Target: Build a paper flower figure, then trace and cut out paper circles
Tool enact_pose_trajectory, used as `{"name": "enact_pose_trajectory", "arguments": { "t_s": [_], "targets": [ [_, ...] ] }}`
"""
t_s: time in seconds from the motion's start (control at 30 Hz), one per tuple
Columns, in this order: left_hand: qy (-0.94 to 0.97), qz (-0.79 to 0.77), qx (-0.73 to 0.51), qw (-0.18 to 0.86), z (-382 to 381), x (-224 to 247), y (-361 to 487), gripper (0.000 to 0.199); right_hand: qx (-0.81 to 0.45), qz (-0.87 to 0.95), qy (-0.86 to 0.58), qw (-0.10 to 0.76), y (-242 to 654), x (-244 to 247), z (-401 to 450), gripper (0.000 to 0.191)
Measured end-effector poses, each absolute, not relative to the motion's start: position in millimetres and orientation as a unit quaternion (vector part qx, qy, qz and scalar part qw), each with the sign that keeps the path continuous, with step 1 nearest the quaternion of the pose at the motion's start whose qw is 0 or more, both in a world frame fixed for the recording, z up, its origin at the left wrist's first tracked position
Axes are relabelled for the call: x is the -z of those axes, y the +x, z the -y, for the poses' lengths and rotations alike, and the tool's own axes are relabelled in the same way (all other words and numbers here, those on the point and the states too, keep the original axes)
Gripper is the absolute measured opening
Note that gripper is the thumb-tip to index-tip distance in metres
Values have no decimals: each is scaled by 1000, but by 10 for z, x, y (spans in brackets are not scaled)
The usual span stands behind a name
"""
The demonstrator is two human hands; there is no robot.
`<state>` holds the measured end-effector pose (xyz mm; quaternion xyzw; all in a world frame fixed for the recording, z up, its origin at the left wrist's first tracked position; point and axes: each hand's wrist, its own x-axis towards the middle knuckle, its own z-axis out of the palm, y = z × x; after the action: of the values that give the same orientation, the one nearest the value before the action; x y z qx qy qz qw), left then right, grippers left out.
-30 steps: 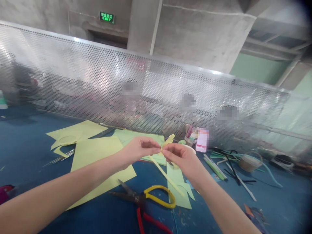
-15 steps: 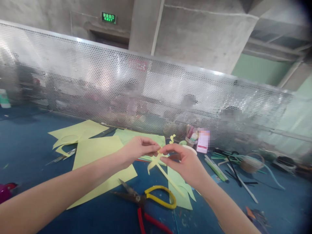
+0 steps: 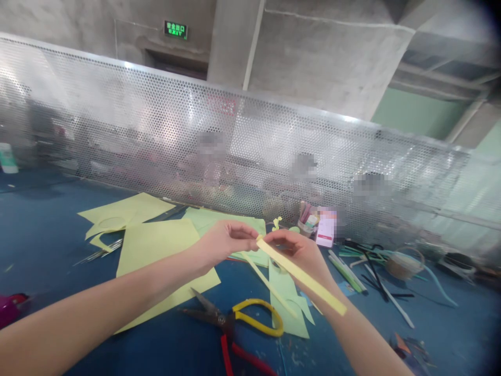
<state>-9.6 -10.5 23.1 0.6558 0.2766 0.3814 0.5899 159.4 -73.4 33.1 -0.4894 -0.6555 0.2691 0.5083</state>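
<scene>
Rising behind blue table (image 3: 156, 350) and held strip (image 3: 303, 274): apparently metal screen (image 3: 156, 120).

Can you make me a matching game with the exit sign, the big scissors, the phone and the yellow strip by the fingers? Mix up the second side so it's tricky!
Column one
1. exit sign
2. scissors
3. phone
4. yellow strip

Column two
A. One handle yellow, the other red
B. One end at the fingertips of the left hand, the rest slanting in front of the right hand
C. High up, with green letters
D. Pink and white screen showing

Right pairs: 1-C, 2-A, 3-D, 4-B
</scene>
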Motion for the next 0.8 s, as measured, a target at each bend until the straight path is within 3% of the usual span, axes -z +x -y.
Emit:
{"name": "enact_pose_trajectory", "arguments": {
  "t_s": [0.27,0.43,0.8],
  "targets": [
    [711,-301,-375,512,146,-288,-89,19,-291,651,-469,521,1599,-280,690,26],
    [716,-292,-365,518,137,-278,-80,24,-285,640,-483,526,1617,-272,675,27],
    [733,-277,-377,493,133,-218,-74,19,-254,669,-510,477,1589,-329,729,17]
  ]
}}
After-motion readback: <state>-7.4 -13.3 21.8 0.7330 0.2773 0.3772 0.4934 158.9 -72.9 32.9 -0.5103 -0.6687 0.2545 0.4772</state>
